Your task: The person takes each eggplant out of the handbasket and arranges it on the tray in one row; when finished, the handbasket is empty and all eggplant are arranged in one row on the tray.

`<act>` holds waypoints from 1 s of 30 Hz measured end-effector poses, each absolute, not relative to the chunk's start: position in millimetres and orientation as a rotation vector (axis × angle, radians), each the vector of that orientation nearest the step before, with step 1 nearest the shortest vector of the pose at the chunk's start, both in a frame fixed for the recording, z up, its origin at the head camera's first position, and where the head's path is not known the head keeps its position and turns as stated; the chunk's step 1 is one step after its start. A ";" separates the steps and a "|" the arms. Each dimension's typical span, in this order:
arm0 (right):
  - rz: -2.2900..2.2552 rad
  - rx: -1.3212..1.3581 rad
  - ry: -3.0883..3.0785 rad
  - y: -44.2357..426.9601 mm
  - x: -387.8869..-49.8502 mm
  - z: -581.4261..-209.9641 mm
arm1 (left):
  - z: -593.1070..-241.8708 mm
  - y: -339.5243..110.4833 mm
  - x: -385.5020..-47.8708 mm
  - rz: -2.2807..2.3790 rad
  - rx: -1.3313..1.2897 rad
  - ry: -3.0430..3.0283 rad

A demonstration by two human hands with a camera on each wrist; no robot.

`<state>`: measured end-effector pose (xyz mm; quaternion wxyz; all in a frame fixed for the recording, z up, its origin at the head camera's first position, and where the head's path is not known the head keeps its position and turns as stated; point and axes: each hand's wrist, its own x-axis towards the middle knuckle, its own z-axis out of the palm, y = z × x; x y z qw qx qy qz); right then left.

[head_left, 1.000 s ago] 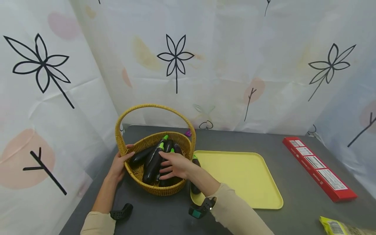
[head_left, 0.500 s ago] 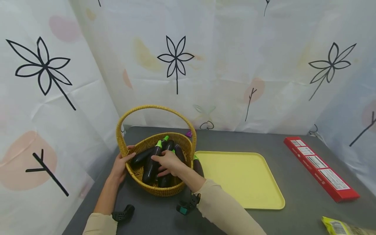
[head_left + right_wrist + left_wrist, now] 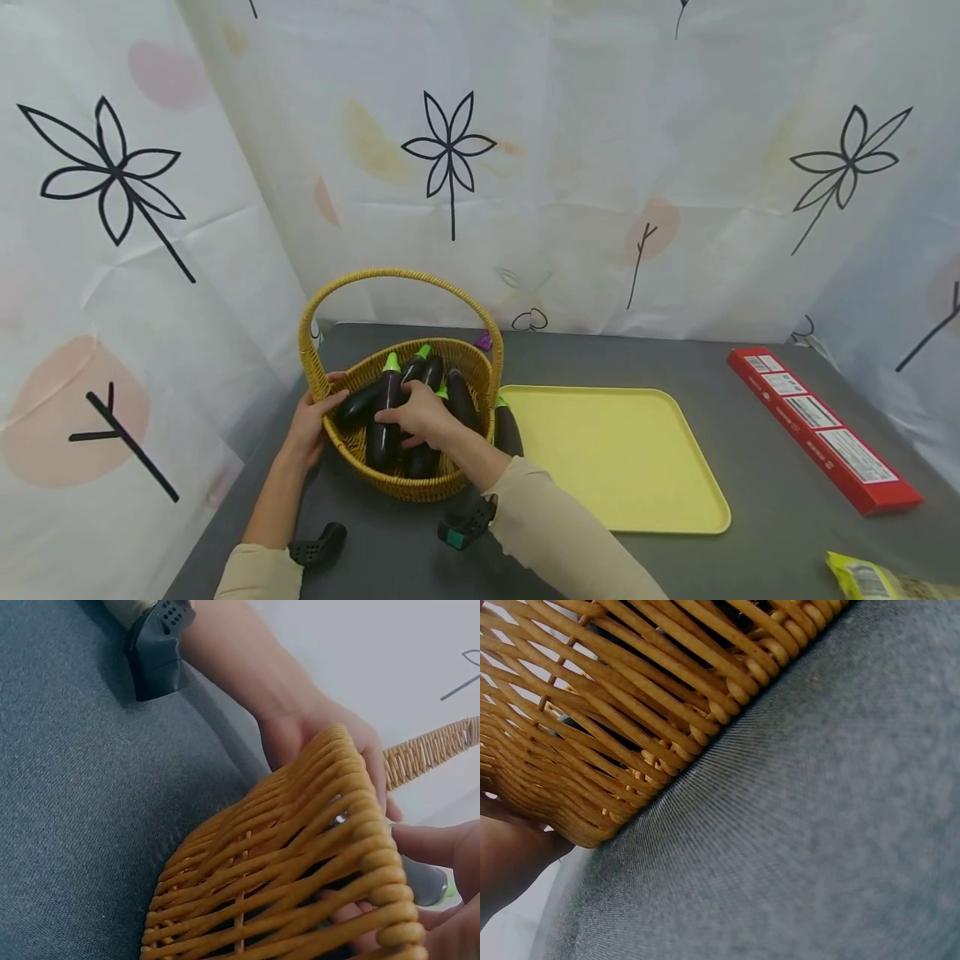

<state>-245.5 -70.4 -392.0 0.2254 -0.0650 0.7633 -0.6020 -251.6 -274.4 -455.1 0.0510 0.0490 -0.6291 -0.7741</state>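
Gripped eggplant has swung straighter, green cap pointing away

Outstretched forearms, curled right fingers

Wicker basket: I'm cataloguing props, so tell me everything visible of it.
The wicker basket is golden-brown, of openly woven rattan-like strands, with a wrapped rim and one tall wrapped handle arching over it. It stands on the grey table, left of the yellow tray, holding several dark eggplants. The left hand grips its left side; the right hand reaches inside.
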 end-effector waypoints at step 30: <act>-1.730 -0.444 1.619 -22.6 -250.7 -383.7 | -458.0 -275.5 -252.0 -2.349 0.167 -1.927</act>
